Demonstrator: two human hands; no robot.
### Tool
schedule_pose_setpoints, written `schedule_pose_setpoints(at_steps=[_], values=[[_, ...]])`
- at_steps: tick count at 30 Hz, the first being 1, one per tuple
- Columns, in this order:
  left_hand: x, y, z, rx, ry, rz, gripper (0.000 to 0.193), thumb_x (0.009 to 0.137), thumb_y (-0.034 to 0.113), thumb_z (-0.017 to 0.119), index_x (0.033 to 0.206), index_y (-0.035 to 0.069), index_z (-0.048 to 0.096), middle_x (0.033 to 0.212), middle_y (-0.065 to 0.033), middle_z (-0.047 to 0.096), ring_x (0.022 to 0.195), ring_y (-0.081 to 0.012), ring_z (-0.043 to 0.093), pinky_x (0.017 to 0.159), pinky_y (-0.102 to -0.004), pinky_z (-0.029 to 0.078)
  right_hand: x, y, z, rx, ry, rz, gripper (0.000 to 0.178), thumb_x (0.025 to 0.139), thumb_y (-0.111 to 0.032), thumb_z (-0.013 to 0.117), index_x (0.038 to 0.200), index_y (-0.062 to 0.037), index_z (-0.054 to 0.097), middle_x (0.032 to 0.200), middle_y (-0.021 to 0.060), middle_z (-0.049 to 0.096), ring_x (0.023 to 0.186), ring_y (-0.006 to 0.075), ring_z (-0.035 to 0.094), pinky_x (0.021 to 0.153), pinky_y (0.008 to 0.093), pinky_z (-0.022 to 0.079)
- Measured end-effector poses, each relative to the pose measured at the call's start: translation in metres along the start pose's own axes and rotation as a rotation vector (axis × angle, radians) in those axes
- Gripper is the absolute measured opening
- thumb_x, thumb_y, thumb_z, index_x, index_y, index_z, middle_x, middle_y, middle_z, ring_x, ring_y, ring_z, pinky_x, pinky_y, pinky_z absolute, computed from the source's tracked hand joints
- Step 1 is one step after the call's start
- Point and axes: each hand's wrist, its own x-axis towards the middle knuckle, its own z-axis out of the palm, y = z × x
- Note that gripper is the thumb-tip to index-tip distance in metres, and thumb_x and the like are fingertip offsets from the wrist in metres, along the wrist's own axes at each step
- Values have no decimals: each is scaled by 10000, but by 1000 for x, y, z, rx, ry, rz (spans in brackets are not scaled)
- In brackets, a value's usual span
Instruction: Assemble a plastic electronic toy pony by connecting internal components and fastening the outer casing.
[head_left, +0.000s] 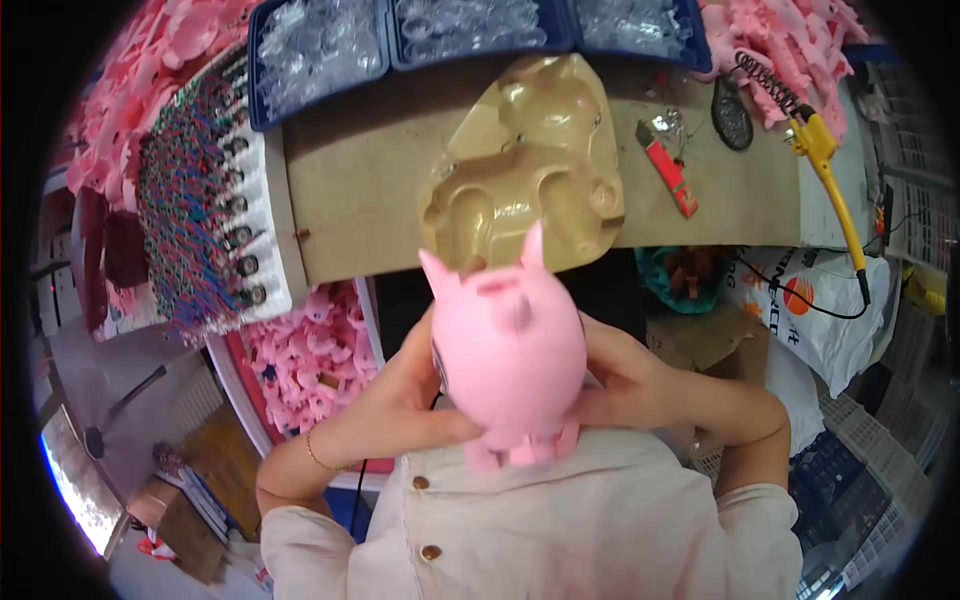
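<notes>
Pink toy [510, 370] (2 pointed ears [533, 248]) in the grip of left hand [412, 388] and right hand [622, 372].

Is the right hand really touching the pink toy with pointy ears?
Touching: the head view shows the right hand against the side of the pink toy, with no gap at the thumb.

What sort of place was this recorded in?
Probably a toy-assembly workshop: both hands hold a pink eared figure, with a crate of pink plastic parts, massed wired components and apparently a yellow-handled soldering iron nearby.
</notes>
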Motion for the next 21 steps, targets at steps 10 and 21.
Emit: schedule_pose_setpoints(at_steps=[10,21], values=[[3,12,2,136,-180,-237,946,722,212,818,1432,27,221,1373,-117,402,1292,-205,357,1087,-373,275,6,-29,-13,104,-183,421,508,817,-98,710,1262,-18,478,1201,78,575,1139,143,505,960,331,422],[0,18,2,379,-144,80,807,724,326,802,1354,27,396,1410,-172,319,1350,-339,230,1108,-438,199,20,-49,-16,-170,-189,136,576,760,-112,773,1252,-6,494,1210,60,558,1083,134,535,896,290,451]])
